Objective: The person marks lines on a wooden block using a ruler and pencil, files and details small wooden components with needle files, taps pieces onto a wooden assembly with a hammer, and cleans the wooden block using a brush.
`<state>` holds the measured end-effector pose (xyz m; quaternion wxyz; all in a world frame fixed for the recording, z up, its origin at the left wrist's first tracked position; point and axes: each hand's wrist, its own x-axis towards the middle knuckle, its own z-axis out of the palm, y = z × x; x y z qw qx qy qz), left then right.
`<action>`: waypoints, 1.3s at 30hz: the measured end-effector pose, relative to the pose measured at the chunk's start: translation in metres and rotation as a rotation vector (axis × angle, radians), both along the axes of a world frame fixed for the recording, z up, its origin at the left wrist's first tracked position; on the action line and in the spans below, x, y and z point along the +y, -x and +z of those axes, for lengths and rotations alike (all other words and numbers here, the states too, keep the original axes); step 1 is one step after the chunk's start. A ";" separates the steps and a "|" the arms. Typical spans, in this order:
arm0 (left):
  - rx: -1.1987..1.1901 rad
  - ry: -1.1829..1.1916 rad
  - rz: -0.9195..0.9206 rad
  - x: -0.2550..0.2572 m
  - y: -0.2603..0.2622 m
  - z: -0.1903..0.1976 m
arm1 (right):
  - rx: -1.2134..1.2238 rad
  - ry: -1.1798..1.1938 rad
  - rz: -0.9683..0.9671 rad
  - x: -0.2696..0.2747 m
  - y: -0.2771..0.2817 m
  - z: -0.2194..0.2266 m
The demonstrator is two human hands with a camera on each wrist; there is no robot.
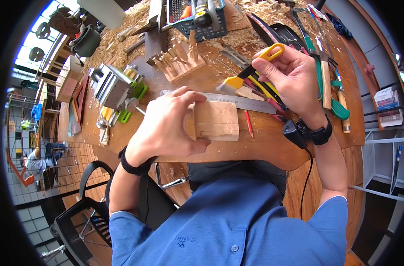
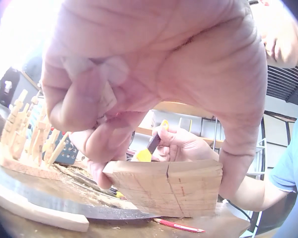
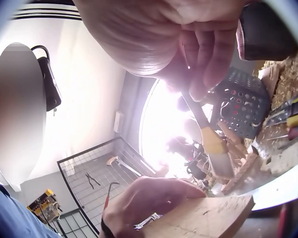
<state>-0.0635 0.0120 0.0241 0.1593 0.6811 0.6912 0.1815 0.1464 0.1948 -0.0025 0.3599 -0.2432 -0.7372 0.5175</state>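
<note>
On the round wooden bench my left hand [image 1: 184, 119] grips a pale wooden block [image 1: 217, 122] with pencil lines on it, fingers over its top and thumb on the near side. The left wrist view shows that block [image 2: 174, 186] standing on edge under the left hand [image 2: 139, 74]. Raised above the bench, my right hand [image 1: 261, 62] pinches a small brush [image 1: 237, 80] with a black and yellow handle, bristles pointing toward the block. In the right wrist view the brush [image 3: 216, 148] hangs above the block [image 3: 203, 218].
A steel ruler [image 1: 250, 102] and a red pencil [image 1: 248, 123] lie just behind the block. A metal vise [image 1: 115, 88] sits at the left, a carved wooden piece [image 1: 179, 62] and a blue basket [image 1: 202, 17] behind, hand tools [image 1: 326, 75] at the right. Wood shavings [image 1: 117, 40] cover the far side.
</note>
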 end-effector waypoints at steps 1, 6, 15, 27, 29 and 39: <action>-0.038 -0.045 -0.004 0.001 0.002 0.001 | 0.065 0.060 -0.001 -0.002 -0.001 0.003; -0.078 -0.097 0.068 0.011 0.012 0.009 | 0.157 0.229 0.116 -0.005 0.006 0.012; 0.020 -0.006 0.189 0.027 0.017 0.016 | 0.130 -0.007 -0.125 0.018 0.017 0.010; -0.096 -0.092 0.122 0.023 0.027 0.004 | 0.186 -0.007 -0.075 0.026 0.024 -0.005; -0.097 -0.078 0.139 0.022 0.026 0.007 | 0.164 0.083 0.019 0.020 0.020 0.005; -0.152 0.007 0.144 0.016 0.022 0.018 | 0.162 0.056 0.006 0.018 0.019 0.002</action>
